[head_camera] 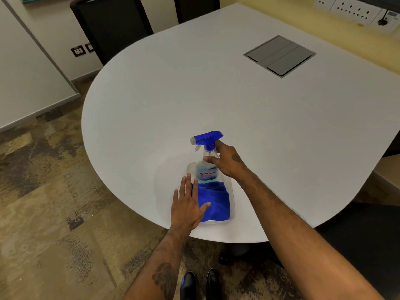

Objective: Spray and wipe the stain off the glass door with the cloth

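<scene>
From my remote seat, the head view looks down on a white table (216, 87) with a rounded near-left end. A clear spray bottle (208, 167) with a blue trigger head stands near the table's near edge, nozzle pointing left, and a blue cloth (216, 201) shows through or against its lower body; I cannot tell from this angle whether the cloth lies in front of the bottle or behind it.

The right hand (227, 163) is closing around the bottle's neck just below the trigger head, thumb on the near side and forefinger reaching up toward the blue collar (the grip looks partial, fingers narrowed around the neck and not fully wrapped). The left hand (188, 204) lies flat and wide, fingers spread, its palm on the table at the bottle's left, with fingertips and thumb resting on the left edge of the cloth; it holds nothing.

Farther right on the tabletop sits a grey recessed cable hatch (279, 56), lids closed. Beyond the far edge stand two dark chairs (112, 27), and a strip of white wall sockets (355, 11) runs along the yellow wall at far right. A pale frosted panel (23, 68) with a grey frame stands at far left, above a patterned brown carpet (54, 191). Black shoes (201, 284) show at the bottom.
</scene>
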`<state>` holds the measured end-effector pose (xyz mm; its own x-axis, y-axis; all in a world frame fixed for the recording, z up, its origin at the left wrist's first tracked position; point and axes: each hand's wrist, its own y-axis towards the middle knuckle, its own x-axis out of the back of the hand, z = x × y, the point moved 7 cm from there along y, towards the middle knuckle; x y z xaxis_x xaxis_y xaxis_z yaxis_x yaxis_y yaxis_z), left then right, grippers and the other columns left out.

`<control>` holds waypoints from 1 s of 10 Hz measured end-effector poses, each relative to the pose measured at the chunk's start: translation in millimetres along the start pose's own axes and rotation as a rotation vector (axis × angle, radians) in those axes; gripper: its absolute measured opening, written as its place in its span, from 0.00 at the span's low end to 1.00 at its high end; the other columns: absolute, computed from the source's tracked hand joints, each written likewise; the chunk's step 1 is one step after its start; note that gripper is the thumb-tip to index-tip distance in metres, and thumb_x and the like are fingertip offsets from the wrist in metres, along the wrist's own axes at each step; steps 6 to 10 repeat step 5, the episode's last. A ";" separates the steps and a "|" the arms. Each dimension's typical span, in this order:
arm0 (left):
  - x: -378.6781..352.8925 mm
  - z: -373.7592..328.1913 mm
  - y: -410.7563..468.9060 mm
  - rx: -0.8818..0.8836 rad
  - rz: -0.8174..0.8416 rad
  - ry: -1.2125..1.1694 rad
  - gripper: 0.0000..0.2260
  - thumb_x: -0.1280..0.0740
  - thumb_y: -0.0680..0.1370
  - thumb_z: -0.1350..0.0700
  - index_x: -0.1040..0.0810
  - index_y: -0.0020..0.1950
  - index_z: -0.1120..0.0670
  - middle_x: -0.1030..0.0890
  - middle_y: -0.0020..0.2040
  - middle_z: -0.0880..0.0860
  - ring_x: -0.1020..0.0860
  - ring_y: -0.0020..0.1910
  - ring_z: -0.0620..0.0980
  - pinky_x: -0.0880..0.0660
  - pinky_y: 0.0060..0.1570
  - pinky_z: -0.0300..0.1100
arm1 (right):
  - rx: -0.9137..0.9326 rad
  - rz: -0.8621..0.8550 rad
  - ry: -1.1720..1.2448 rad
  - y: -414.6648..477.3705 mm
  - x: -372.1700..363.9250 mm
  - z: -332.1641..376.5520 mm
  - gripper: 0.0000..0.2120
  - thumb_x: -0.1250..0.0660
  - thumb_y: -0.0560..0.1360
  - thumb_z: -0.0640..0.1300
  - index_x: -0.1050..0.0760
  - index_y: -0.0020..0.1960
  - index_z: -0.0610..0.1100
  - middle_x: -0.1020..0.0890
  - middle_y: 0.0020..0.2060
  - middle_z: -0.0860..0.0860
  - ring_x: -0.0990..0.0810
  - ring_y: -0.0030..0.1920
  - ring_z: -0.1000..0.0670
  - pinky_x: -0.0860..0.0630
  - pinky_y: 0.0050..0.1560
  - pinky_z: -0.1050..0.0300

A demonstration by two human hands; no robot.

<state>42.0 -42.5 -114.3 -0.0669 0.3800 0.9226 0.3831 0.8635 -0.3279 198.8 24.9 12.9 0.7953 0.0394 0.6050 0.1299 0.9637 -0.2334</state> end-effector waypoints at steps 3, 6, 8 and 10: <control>24.2 4.4 -12.0 -0.022 -0.002 0.048 0.42 0.53 0.78 0.28 0.65 0.82 0.50 0.68 0.82 0.55 0.65 0.82 0.57 0.55 0.81 0.56 | -0.076 -0.058 -0.038 -16.9 8.3 -18.0 0.36 0.24 0.73 0.46 0.36 0.75 0.49 0.27 0.71 0.47 0.28 0.70 0.44 0.28 0.66 0.49; 72.0 11.5 -19.3 -0.054 -0.098 0.074 0.41 0.53 0.79 0.29 0.65 0.82 0.50 0.67 0.82 0.55 0.65 0.82 0.56 0.56 0.80 0.56 | -0.083 -0.160 -0.201 -50.9 13.0 -18.9 0.33 0.32 0.77 0.56 0.40 0.77 0.50 0.33 0.75 0.47 0.32 0.74 0.45 0.33 0.71 0.48; 72.0 11.5 -19.3 -0.054 -0.098 0.074 0.41 0.53 0.79 0.29 0.65 0.82 0.50 0.67 0.82 0.55 0.65 0.82 0.56 0.56 0.80 0.56 | -0.083 -0.160 -0.201 -50.9 13.0 -18.9 0.33 0.32 0.77 0.56 0.40 0.77 0.50 0.33 0.75 0.47 0.32 0.74 0.45 0.33 0.71 0.48; 72.0 11.5 -19.3 -0.054 -0.098 0.074 0.41 0.53 0.79 0.29 0.65 0.82 0.50 0.67 0.82 0.55 0.65 0.82 0.56 0.56 0.80 0.56 | -0.083 -0.160 -0.201 -50.9 13.0 -18.9 0.33 0.32 0.77 0.56 0.40 0.77 0.50 0.33 0.75 0.47 0.32 0.74 0.45 0.33 0.71 0.48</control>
